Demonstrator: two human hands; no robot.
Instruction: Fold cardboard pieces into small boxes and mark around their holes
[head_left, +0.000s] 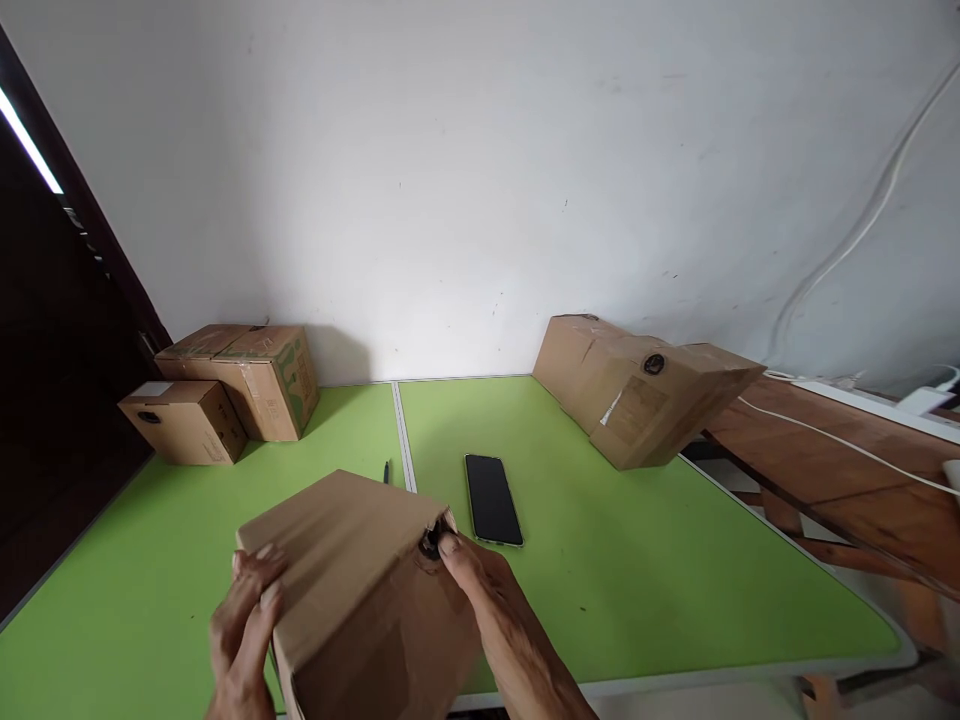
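Close in front of me, a brown cardboard box (352,560) is tilted between both hands over the green table. My left hand (244,630) grips its left end, fingers bent against the cardboard. At the upper right corner, my right hand (487,590) has its thumb beside a dark round hole with a torn edge; its other fingers are hidden behind the box. A black smartphone (494,500) lies on the table just beyond my right hand. Past the box's far edge, a dark pen (386,472) shows in part.
A small box (184,425) and a larger taped box (262,385) stand at the back left. Two cardboard boxes (637,400) sit at the back right by the wall. The green table (712,580) ends at a wooden bench (840,470) carrying a white cable.
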